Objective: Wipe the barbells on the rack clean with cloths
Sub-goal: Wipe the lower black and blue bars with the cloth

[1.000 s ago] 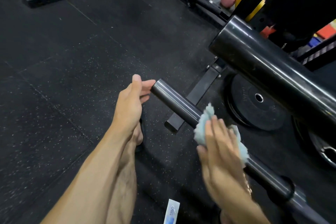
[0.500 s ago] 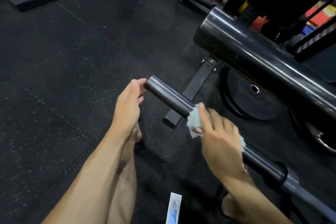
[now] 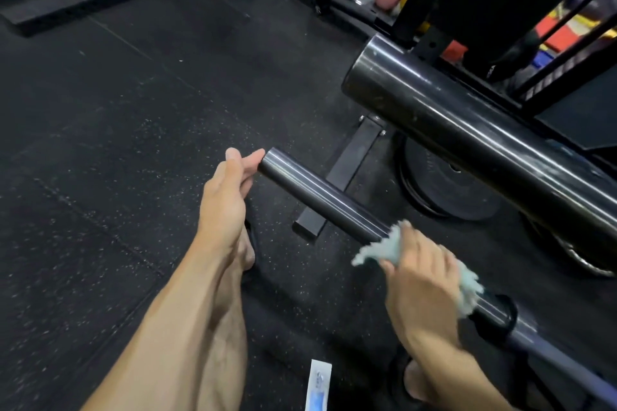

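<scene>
The lower barbell sleeve (image 3: 320,195) is being wiped with a pale blue cloth (image 3: 377,248), which is being gripped around the sleeve by the right hand (image 3: 422,280); its fingers are curled over the top of the bar, with cloth bunching out on both sides of them, toward the free end and toward the collar (image 3: 497,314). The left hand (image 3: 227,190) is being held at the free end of the sleeve, its fingers nearly straight and relaxed, with the fingertips (image 3: 255,157) just at the end face; whether contact is being made cannot be told, and nothing is being grasped by it. A second, thicker barbell sleeve (image 3: 467,130) is being carried by the rack above and beyond the right-hand fingers. The steel sleeve is judged to be rigid, heavy and smooth, and probably free to spin on its shaft, so steadying at the end face is advised. The cloth is judged to be soft, light and compliant; a full wrap under the curled fingers is being favoured, as a loose edge is likely to slip on polished metal. A black weight plate (image 3: 447,190) is lying on the floor beyond the bar.
</scene>
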Motion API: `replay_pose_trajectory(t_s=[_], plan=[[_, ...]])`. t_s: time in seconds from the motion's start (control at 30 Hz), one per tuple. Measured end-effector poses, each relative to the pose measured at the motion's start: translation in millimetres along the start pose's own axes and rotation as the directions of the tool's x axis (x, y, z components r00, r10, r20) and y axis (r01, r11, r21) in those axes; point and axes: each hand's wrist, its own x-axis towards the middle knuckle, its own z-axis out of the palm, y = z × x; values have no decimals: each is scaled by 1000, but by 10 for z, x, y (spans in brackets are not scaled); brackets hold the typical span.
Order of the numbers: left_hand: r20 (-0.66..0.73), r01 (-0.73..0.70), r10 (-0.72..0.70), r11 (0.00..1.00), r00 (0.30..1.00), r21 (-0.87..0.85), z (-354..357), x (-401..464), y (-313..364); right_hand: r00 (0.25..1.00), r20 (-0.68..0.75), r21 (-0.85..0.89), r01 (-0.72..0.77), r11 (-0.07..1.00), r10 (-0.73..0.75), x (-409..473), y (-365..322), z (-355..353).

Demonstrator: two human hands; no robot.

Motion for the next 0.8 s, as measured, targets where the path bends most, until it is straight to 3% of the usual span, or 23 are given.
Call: replay_pose_trajectory(t_s=[0.07,0.13,0.17,0.27,0.33,0.43,0.53,0.6,0.67,0.8], plan=[[-9,-6,6,999,1000,-54,-3,-9,22,991,-7,48,132,990,-131,264,-234,-102],[-36,-34,31,996,999,-87,-18,-5,29,976,113,157,169,973,-188,562,-305,-258],[-51,-42,37,995,998,-87,-34,-3,28,958,219,221,135,966,-184,705,-262,-310],[-100,-29,24,999,995,-43,-57,8,2,943,320,412,-57,909,-86,874,-40,-373],[-104,-8,7,1000,995,-14,-36,13,-16,972,235,649,-176,740,25,741,-12,-466],[-44,7,-6,1000,999,12,1,25,-16,998,52,733,-25,680,-19,358,-185,-562],[-41,-17,16,1000,999,-17,-20,39,-7,971,-7,686,179,706,-240,197,-497,-427],[-56,-39,35,997,998,-67,-68,42,1,915,-36,466,372,803,-403,259,-713,-271],[-55,-62,57,993,997,-100,-99,43,13,914,32,280,380,881,-404,440,-908,-223],[-98,-84,80,996,992,-34,-13,40,19,891,-48,250,448,858,-452,847,-1157,-211]])
